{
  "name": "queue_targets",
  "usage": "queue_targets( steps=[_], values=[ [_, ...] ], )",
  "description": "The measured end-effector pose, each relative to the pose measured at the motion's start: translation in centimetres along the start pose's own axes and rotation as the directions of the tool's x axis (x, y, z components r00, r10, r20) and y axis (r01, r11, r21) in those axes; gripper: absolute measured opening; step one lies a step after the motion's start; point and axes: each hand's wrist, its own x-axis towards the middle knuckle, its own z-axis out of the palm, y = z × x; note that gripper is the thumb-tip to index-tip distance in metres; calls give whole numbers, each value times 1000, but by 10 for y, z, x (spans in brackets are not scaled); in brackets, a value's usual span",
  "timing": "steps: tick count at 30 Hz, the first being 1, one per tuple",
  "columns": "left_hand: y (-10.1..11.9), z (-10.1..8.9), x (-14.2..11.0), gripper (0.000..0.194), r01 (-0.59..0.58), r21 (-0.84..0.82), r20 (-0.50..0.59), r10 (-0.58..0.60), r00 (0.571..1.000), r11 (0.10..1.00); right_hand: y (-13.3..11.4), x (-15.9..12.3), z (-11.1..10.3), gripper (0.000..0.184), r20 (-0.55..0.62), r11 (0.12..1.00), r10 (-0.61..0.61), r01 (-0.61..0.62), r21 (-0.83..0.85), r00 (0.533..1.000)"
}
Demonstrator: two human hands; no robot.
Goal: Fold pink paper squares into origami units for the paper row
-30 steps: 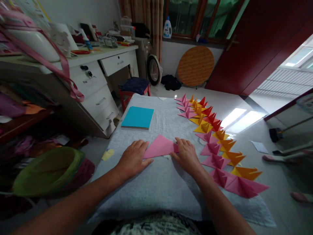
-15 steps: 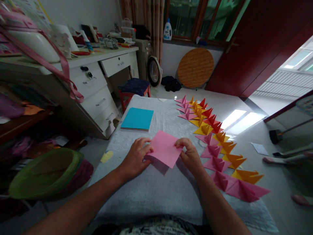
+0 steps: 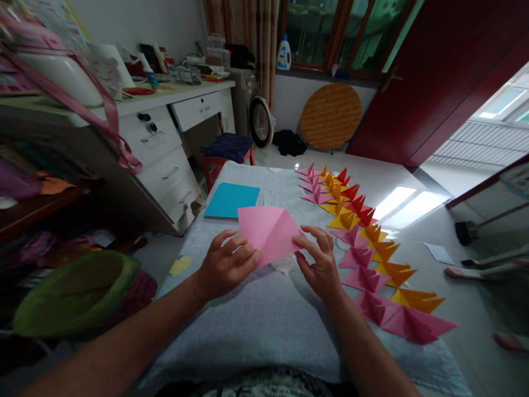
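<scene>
A square sheet of pink origami paper (image 3: 268, 231) is held up over the table, with a crease running through its middle. My left hand (image 3: 229, 262) pinches its near-left edge between thumb and fingers. At the right corner, my right hand (image 3: 318, 259) grips the sheet lightly between thumb and fingertips. Behind the sheet lies a stack of blue paper (image 3: 233, 199). Folded paper cranes in pink (image 3: 366, 275), yellow (image 3: 392, 270) and red (image 3: 363, 209) stand in rows along the table's right side.
A pale cloth covers the table (image 3: 264, 331), with a yellow patch (image 3: 181, 266) at its left. A green-lined bin (image 3: 74, 292) stands on the floor at left. Beyond the table are a stool (image 3: 227, 146), a white desk (image 3: 165, 165) and a washing machine's open door (image 3: 261, 122).
The pink paper has been turned and tilted up, and its middle crease now shows. My left hand has shifted its hold to the near edge; my right hand stays at the right side.
</scene>
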Motion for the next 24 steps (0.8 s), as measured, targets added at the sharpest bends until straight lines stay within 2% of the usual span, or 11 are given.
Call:
queue_targets(
  steps=[5, 9, 12, 15, 18, 22, 24],
  values=[
    [23, 11, 10, 20, -25, -55, 246, 38, 969, 998, -1, -5, 1, 29, 169, 978, -75, 105, -180, 983],
    [35, 22, 12, 14, 11, -124, 382, 37, 924, 992, 0, -9, 4, 29, 344, 955, 18, 86, -283, 939],
    [37, 28, 9, 20, 53, -227, 426, 50, 903, 973, -2, -11, 3, 41, 468, 946, 55, 104, -307, 882],
    [36, 28, 7, 21, 73, -296, 434, 66, 899, 952, -5, -13, -2, 51, 563, 957, 17, 150, -249, 826],
    [37, 22, 7, 16, 205, -353, 513, 5, 859, 913, -7, -16, -7, 46, 614, 967, 13, 147, -209, 789],
    [35, 12, 11, 14, 493, -358, 635, -180, 751, 793, -12, -17, -15, 43, 639, 979, 54, 86, -186, 768],
    [33, 9, 15, 15, 600, -348, 661, -265, 702, 720, -15, -14, -17, 35, 638, 991, 43, 46, -123, 769]
  ],
)
